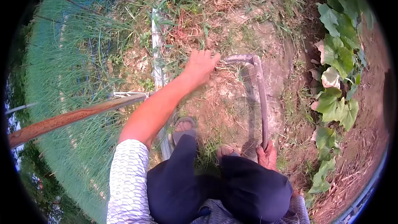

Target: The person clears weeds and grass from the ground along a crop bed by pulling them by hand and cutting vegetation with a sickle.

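My right hand (267, 156) is wrapped round the lower end of the wooden handle of a sickle (261, 95). The handle points away from me, and the curved blade (240, 59) bends left, its tip close to the fingers of my left hand (202, 65). That hand is low over the ground, back up, fingers curled down on some grass (226, 74); the fingertips are partly hidden. Dry stalks and thin weeds lie around the blade.
A pale metal rail (156, 45) runs along the ground at left, with green netting (62, 132) beyond it. A wooden pole (78, 116) slants in under my left forearm. Broad-leaved vines (333, 103) line the right side. My sandalled feet (184, 125) are below my hands.
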{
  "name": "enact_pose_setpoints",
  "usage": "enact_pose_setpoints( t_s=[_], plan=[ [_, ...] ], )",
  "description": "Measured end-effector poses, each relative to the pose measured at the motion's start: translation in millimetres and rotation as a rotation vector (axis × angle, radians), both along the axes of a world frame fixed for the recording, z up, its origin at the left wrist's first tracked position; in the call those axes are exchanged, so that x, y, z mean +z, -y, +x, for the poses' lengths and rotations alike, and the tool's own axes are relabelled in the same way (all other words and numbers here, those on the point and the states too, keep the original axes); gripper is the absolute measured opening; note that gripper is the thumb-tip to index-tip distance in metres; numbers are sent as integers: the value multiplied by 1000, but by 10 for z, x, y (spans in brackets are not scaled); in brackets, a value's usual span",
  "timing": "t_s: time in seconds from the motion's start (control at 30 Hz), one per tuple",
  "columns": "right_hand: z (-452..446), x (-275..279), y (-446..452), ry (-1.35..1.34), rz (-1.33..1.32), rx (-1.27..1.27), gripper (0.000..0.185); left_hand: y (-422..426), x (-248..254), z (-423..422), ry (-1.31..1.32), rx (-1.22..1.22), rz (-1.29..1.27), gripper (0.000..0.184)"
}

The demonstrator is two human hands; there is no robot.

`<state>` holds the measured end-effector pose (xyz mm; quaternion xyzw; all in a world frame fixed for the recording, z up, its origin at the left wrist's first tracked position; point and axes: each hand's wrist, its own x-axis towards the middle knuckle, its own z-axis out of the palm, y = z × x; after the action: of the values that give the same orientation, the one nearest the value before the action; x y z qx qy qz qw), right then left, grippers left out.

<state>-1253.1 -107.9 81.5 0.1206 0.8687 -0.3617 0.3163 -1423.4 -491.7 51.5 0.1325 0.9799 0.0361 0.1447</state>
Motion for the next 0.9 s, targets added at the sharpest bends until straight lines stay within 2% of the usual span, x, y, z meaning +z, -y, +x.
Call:
enact_pose_setpoints(
  t_s=[0.07,0.13,0.17,0.2,0.23,0.27,0.33,0.37,0.43,0.47,0.57,0.6,0.63,0.67,0.7,0.73,0.77,0.83,0.9],
  plan=[
    [-156,-28,124,-10,24,-11,29,254,-20,-190,137,160,-2,30],
    [-315,-22,237,-41,10,-29,29,533,65,-337,19,526,119,19],
    [-377,-3,302,-54,3,-56,29,646,179,-402,-30,713,200,21],
    [-467,39,383,-10,30,-96,27,804,93,-413,-104,693,158,31],
    [-503,-30,408,34,-92,-233,24,888,63,-464,-187,676,121,42],
    [-551,-73,431,1,-116,-232,24,906,0,-527,-185,672,121,42],
    [-722,-83,543,-34,-136,-231,23,833,-120,-653,-15,772,128,85],
    [-819,-8,651,-42,-152,-231,24,712,-81,-694,-12,772,130,85],
    [-893,44,771,-31,-165,-211,24,534,3,-682,200,675,-127,116],
    [-939,39,794,10,-184,-221,24,569,20,-695,193,732,-71,95],
    [-985,25,796,17,-175,-213,22,732,-75,-754,331,783,-9,100],
    [-999,12,767,12,-176,-203,22,763,-102,-746,248,737,-35,63],
    [-998,3,747,9,-179,-194,22,793,-97,-751,245,736,-41,63],
    [-999,63,745,34,-186,-215,21,827,-77,-753,314,586,-27,46],
    [-968,58,712,34,-195,-216,21,868,-49,-734,381,437,-13,37],
    [-925,43,662,28,-172,-202,21,972,-305,-589,163,503,134,36],
    [-884,27,628,21,-149,-193,21,918,-260,-581,160,493,126,36],
    [-817,68,592,45,-176,-220,21,733,-241,-376,458,595,452,34],
    [-738,45,545,73,-200,-232,20,376,-123,-22,344,576,729,34]
  ],
)
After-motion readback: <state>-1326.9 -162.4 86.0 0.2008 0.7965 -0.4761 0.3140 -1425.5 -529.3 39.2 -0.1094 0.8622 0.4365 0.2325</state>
